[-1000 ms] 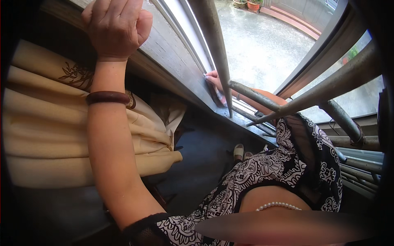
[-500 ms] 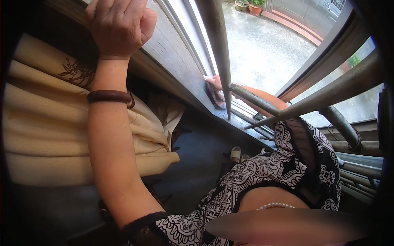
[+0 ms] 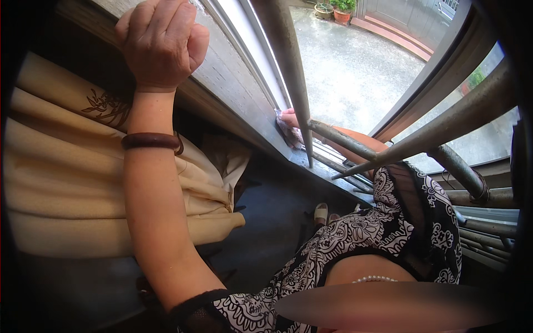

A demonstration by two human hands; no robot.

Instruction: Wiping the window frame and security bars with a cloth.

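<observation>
My left hand [image 3: 161, 44] is curled at the top of the view over the pale wooden window frame [image 3: 219, 72], a brown bangle on its wrist; what its fingers grip is hidden. My right hand [image 3: 291, 117] reaches behind the metal bars [image 3: 300, 66] to the inner edge of the window track and holds a crumpled pale cloth [image 3: 287, 133] against it, low near the sill [image 3: 322, 173]. A bar partly covers that hand and forearm.
A cream curtain [image 3: 66, 183] hangs in folds at the left, above a dark floor [image 3: 266, 188]. My sandalled feet are below. Thick bars and a sliding window cross the right side. Outside are a concrete yard [image 3: 355, 61], potted plants [image 3: 341, 15] and a step.
My right hand and the cloth have shifted slightly down along the window track, and less of that hand shows. My left hand stays curled on the frame, with only slight shifts in view.
</observation>
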